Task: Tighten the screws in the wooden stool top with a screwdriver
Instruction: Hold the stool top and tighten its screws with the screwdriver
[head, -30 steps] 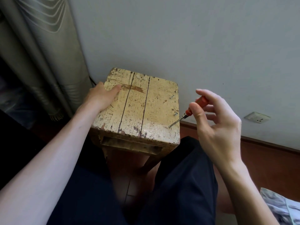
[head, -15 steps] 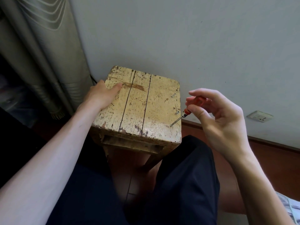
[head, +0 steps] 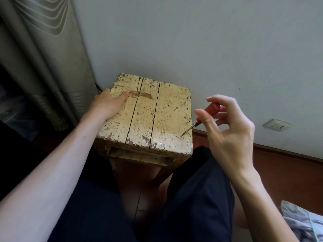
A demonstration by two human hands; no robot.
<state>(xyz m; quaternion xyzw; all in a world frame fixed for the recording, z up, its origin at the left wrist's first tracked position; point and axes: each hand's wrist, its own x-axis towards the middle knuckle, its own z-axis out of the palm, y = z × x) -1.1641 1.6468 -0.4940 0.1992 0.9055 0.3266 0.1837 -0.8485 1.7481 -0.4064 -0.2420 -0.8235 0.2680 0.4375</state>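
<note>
A worn, yellow-painted wooden stool top (head: 148,117) of cracked planks stands between my knees. My left hand (head: 106,103) grips its left edge, thumb lying on the top. My right hand (head: 225,130) pinches the orange handle of a small screwdriver (head: 201,119) between thumb and fingers. The slanted metal shaft has its tip on the top near the front right corner, at a spot where a screw head cannot be made out. Two screws stick up along the right edge: one (head: 188,122) just left of the shaft, another (head: 183,103) farther back.
A grey wall rises right behind the stool, with a socket (head: 277,124) low on the right. A grey curtain (head: 43,67) hangs at the left. Reddish floor and skirting lie to the right, crumpled cloth (head: 304,222) at the bottom right.
My right hand's fingers have shifted round the screwdriver handle, thumb and fingers changing place while the tip stays at the same spot. My left hand has stayed on the stool's left edge.
</note>
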